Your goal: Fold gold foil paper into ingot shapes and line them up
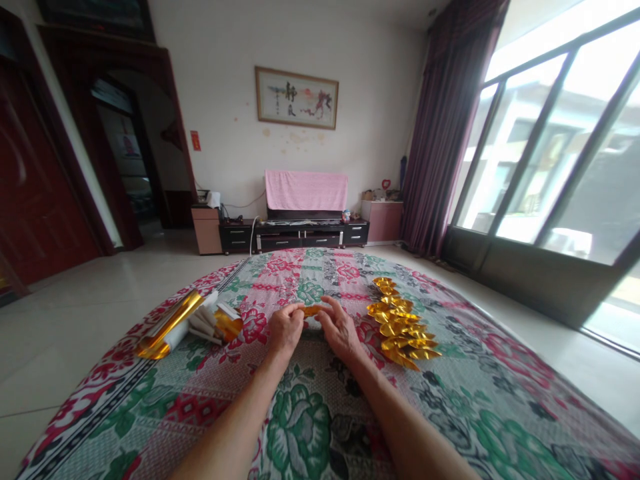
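Observation:
Between my two hands, just above the flowered cloth, is a small strip of gold foil. My left hand pinches its left end between thumb and fingers. At the right end, my right hand has its thumb and fingers curved around the foil, closed on it. To the right lies a pile of folded gold foil pieces, shaped like boats or petals and overlapping in a column. A roll of gold foil sheets rests at the left, beside white paper rolls and another gold piece.
Beyond the bed-like, cloth-covered surface stands a low black cabinet with a pink towel draped over something. Large windows and a purple curtain are on the right, a red door on the left.

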Action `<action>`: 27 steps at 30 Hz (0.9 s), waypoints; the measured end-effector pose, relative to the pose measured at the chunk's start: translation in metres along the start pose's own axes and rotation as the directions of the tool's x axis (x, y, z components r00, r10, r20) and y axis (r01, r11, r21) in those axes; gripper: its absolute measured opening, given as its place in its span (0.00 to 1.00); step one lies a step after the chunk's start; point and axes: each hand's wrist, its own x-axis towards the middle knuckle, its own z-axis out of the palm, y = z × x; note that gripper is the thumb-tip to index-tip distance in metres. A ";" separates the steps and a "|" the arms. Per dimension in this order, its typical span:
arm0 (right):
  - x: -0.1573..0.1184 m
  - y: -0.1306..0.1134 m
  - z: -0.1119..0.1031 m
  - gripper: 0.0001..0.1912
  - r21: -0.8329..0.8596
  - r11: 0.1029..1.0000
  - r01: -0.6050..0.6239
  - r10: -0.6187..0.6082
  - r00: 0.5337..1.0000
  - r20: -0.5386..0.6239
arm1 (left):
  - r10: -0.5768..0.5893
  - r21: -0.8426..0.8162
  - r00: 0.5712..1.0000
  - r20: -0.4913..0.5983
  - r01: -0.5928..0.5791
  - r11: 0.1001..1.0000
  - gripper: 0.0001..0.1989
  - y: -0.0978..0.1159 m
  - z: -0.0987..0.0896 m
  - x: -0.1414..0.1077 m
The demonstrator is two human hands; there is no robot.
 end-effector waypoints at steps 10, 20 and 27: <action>-0.001 0.000 0.001 0.10 -0.106 0.989 0.099 -0.100 0.995 -0.004 | 0.028 -0.040 0.999 0.034 -0.027 0.999 0.15 -0.001 -0.002 0.000; 0.000 -0.003 0.000 0.11 -0.096 0.995 0.031 -0.039 0.996 -0.085 | 0.287 -0.024 0.948 0.142 -0.286 0.958 0.15 -0.002 -0.007 -0.002; 0.000 0.002 0.001 0.11 -0.134 0.990 0.033 -0.043 0.996 -0.076 | 0.269 -0.106 0.946 0.183 -0.253 0.962 0.10 -0.009 -0.004 0.001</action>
